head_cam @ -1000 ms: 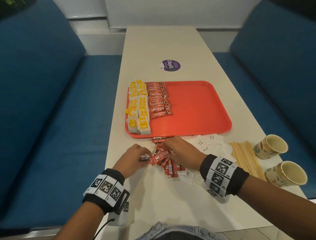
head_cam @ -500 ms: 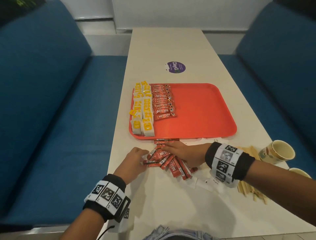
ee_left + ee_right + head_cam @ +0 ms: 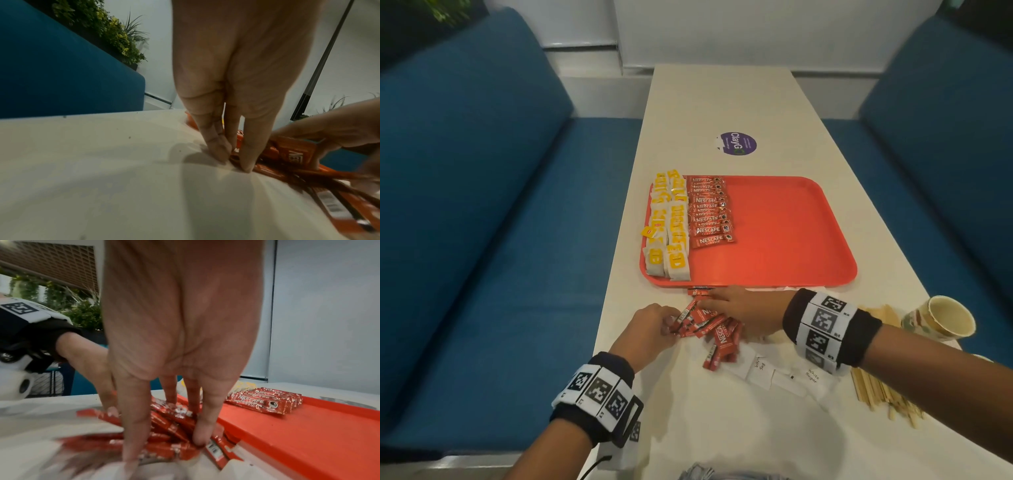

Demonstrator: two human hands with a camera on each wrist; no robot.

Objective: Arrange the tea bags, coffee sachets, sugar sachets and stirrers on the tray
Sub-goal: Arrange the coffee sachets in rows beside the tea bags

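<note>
Head view shows a loose pile of coffee sachets (image 3: 717,330) on the table (image 3: 722,428), just before the near edge of the red tray (image 3: 784,233). Right hand (image 3: 744,310) lies over the pile with straight fingers pressing down on it, holding nothing. Left hand (image 3: 647,330) pinches the end of one sachet at the left side of the pile. On the tray, tea bags (image 3: 667,226) stand along the left edge and a neat row of coffee sachets (image 3: 710,212) beside them. Sugar sachets (image 3: 780,375) and wooden stirrers (image 3: 883,394) lie on the table to the right, near a paper cup (image 3: 941,318)
</note>
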